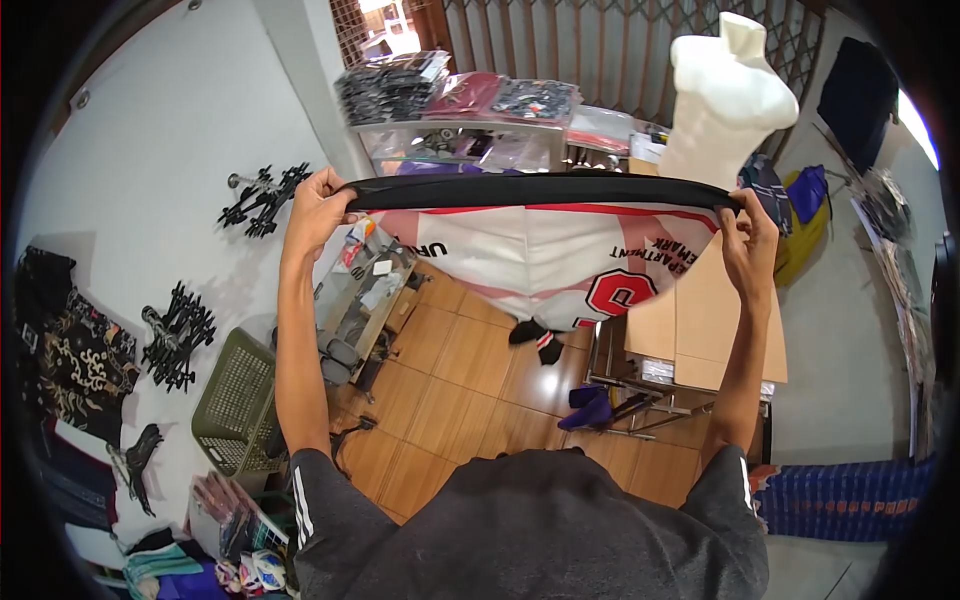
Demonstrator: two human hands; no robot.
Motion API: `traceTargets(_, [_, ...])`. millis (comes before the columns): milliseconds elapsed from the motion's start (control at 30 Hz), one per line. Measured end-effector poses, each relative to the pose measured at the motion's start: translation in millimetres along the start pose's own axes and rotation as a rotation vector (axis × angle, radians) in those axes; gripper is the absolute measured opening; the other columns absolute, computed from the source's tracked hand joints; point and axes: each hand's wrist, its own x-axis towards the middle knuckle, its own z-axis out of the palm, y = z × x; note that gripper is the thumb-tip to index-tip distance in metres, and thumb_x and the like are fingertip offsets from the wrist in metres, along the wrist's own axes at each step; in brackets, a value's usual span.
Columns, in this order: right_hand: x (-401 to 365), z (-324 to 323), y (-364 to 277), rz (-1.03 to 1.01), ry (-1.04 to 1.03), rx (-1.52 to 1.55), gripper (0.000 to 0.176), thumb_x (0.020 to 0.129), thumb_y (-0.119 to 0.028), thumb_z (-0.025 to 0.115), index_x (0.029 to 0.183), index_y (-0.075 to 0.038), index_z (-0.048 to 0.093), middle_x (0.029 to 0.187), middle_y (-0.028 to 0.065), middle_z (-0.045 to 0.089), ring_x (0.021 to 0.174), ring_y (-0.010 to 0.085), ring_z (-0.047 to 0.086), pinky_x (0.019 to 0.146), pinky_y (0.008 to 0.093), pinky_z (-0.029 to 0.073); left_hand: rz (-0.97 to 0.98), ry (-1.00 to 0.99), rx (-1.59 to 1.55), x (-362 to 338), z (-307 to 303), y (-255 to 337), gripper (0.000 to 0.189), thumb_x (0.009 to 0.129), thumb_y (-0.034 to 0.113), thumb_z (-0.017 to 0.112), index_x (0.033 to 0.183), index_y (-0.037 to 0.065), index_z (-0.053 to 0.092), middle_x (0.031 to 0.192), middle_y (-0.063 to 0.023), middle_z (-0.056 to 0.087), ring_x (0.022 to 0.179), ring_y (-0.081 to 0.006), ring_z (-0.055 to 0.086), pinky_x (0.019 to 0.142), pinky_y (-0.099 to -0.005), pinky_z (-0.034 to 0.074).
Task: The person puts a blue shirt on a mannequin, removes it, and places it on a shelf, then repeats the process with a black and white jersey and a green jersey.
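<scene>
Holding a white jersey [540, 250] with red and black print stretched out in the air, both hands grip its black hem. The left hand [320, 205] is clenched on one end and the right hand [750, 235] on the other. A white mannequin torso [725, 100] stands behind, and a cardboard box [700, 320] is below the right hand.

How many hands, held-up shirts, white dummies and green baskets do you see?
2 hands: left hand and right hand
1 shirt, held up between both hands
1 white dummy torso
1 green basket
Total: 5
</scene>
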Motion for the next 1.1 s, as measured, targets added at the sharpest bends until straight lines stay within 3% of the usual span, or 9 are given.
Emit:
traceTargets(133, [24,39,-8,0.073,-0.185,0.043,0.012,0.091,-0.011,0.066,0.097,0.000,0.062,0.084,0.0085,0.063,0.074,0.0126,0.061,0.066,0.0278,0.050,-0.057,-0.043,-0.021,3,-29,-28,0.021,0.088,0.005,0.064,0.074,0.011,0.051,0.072,0.0039,0.055,0.061,-0.0016,0.047,0.049,-0.0171,0.042])
traceTargets(300, [47,101,6,0.075,-0.280,0.406,0.006,0.094,-0.007,0.063,0.093,-0.001,0.061,0.086,-0.0021,0.062,0.080,0.0052,0.054,0.071,0.0236,0.046,-0.273,0.082,-0.203,34,-43,-70,0.007,0.094,0.006,0.050,0.100,0.005,0.052,0.069,-0.0033,0.056,0.060,-0.0152,0.066,0.045,-0.0215,0.050])
traceTargets(567, [91,171,22,0.100,-0.309,1.064,0.019,0.086,-0.022,0.059,0.081,-0.004,0.052,0.090,0.0094,0.056,0.095,0.0195,0.052,0.091,0.0320,0.038,-0.342,0.054,-0.292,129,-48,-114,0.022,0.093,0.009,0.036,0.105,0.003,0.054,0.067,-0.0035,0.051,0.061,-0.0200,0.067,0.050,-0.0279,0.056])
traceTargets(667, [114,188,20,-0.072,-0.320,1.210,0.022,0.080,-0.023,0.061,0.072,-0.007,0.049,0.079,0.0112,0.057,0.084,0.0183,0.054,0.082,0.0310,0.042,-0.333,0.048,-0.341,171,-30,-124,0.023,0.093,0.010,0.034,0.102,0.003,0.054,0.073,-0.0064,0.056,0.066,-0.0212,0.069,0.054,-0.0274,0.058])
traceTargets(800, [137,202,9,-0.064,-0.356,1.111,0.029,0.074,-0.026,0.064,0.065,-0.009,0.043,0.062,0.0039,0.043,0.060,0.0131,0.039,0.054,0.0299,0.030,-0.222,0.022,-0.630,225,8,-149,0.024,0.097,0.012,0.042,0.119,0.003,0.045,0.107,-0.0202,0.059,0.093,-0.0294,0.069,0.080,-0.0366,0.060])
traceTargets(833, [144,208,-2,-0.071,-0.357,1.056,0.032,0.074,-0.027,0.067,0.064,-0.009,0.043,0.060,0.0016,0.043,0.057,0.0118,0.039,0.052,0.0281,0.028,-0.235,-0.016,-0.666,230,23,-143,0.037,0.099,0.023,0.051,0.130,0.004,0.043,0.125,-0.0218,0.055,0.118,-0.0329,0.059,0.098,-0.0422,0.050])
traceTargets(900, [155,219,-22,-0.025,-0.431,0.919,0.027,0.074,-0.022,0.071,0.068,-0.004,0.052,0.063,0.0008,0.048,0.060,0.0093,0.043,0.053,0.0268,0.030,-0.095,0.010,-0.332,229,65,-124,0.051,0.100,0.027,0.052,0.142,0.004,0.036,0.139,-0.0210,0.049,0.131,-0.0314,0.049,0.106,-0.0439,0.043])
traceTargets(1033, [184,251,-54,0.058,-0.646,0.588,0.019,0.083,-0.013,0.073,0.075,-0.001,0.061,0.062,-0.0034,0.052,0.059,0.0031,0.046,0.051,0.0242,0.033,0.702,-0.692,-0.133,211,150,-34,0.085,0.076,0.038,0.084,0.143,0.004,0.043,0.139,-0.0191,0.052,0.134,-0.0291,0.047,0.109,-0.0404,0.039])
traceTargets(1100, [195,263,-42,0.118,-0.642,0.551,0.021,0.085,-0.015,0.076,0.078,0.000,0.063,0.063,-0.0031,0.054,0.061,0.0030,0.048,0.052,0.0245,0.035,0.548,-0.843,-0.190,215,175,-12,0.041,0.088,0.018,0.074,0.121,0.001,0.058,0.098,-0.0126,0.068,0.094,-0.0134,0.060,0.084,-0.0319,0.048])
